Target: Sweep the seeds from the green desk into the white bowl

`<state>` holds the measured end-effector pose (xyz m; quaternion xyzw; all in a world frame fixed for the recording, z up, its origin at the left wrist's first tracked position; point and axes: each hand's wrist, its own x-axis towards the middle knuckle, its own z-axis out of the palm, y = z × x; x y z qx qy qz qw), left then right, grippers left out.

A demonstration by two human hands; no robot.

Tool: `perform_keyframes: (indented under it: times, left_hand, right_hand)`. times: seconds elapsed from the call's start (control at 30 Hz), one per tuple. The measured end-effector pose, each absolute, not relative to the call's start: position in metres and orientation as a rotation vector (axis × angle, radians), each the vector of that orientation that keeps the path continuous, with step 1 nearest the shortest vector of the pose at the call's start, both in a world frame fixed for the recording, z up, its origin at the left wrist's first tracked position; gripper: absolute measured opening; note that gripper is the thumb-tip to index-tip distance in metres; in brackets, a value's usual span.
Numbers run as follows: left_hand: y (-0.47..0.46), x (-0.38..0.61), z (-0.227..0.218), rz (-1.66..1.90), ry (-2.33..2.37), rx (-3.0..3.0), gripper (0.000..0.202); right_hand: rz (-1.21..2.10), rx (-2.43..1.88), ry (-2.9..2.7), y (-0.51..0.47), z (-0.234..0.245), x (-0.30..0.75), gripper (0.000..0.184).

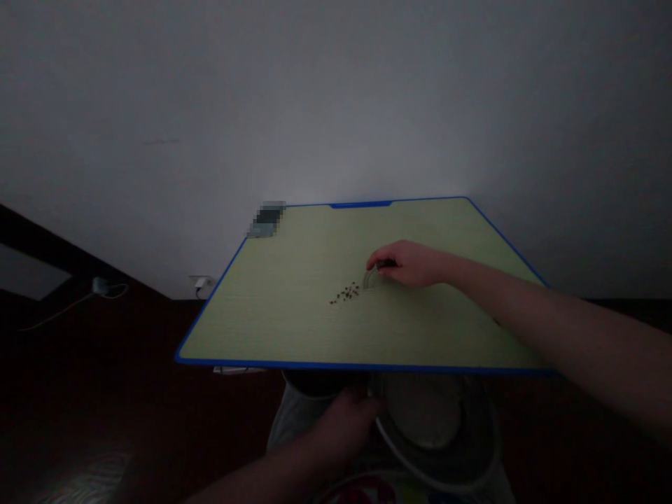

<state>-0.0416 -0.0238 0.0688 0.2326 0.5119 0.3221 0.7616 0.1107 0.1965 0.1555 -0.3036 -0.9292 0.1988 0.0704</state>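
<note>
Dim light fills the room, with a bare pale wall (pixel 336 98) behind and a dark floor (pixel 105 392) below. Against that wall stands a light green tabletop (pixel 294 329) edged in blue. Near its far left corner lies a small blurred-out thing (pixel 267 220) that I cannot make out.

Reaching across from the right side, the right hand (pixel 407 264) rests on the tabletop with its fingers curled around a small round pale object (pixel 370 279), seemingly a little dish or lid, tipped against the surface. Just left of that object lies a scatter of small reddish-brown bits (pixel 346 292), loose on the green surface.

Below the near edge, the left hand (pixel 344 420) sits in shadow, touching the rim of a round grey bowl (pixel 472 448) held under the tabletop. Whether its fingers are clamped on the rim I cannot tell.
</note>
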Motion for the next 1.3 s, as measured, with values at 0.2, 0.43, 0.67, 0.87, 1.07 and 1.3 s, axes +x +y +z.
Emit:
perform_keyframes:
  times: [0.2, 0.43, 0.67, 0.87, 1.07, 1.3]
  left_hand:
    - [-0.038, -0.054, 0.079, 0.739, 0.986, 0.437, 0.023]
    - [-0.036, -0.070, 0.085, 0.795, 1.041, 0.478, 0.018]
    - [-0.037, -0.078, 0.085, 0.801, 1.042, 0.536, 0.020]
    - [-0.037, -0.077, 0.091, 0.807, 0.966, 0.464, 0.018]
    - [-0.035, -0.081, 0.092, 0.781, 1.047, 0.524, 0.021]
    - [-0.035, -0.088, 0.093, 0.778, 1.014, 0.567, 0.025]
  right_hand:
    - [0.565, -0.955, -2.758, 0.202, 0.152, 0.102, 0.030]
    - [0.712, -0.860, -2.823, 0.195, 0.156, 0.107, 0.028]
    - [0.616, -0.978, -2.712, 0.204, 0.151, 0.106, 0.031]
    - [0.649, -0.952, -2.758, 0.200, 0.151, 0.101, 0.030]
    - [0.695, -1.004, -2.758, 0.189, 0.152, 0.112, 0.029]
    - [0.680, -1.027, -2.712, 0.189, 0.152, 0.106, 0.029]
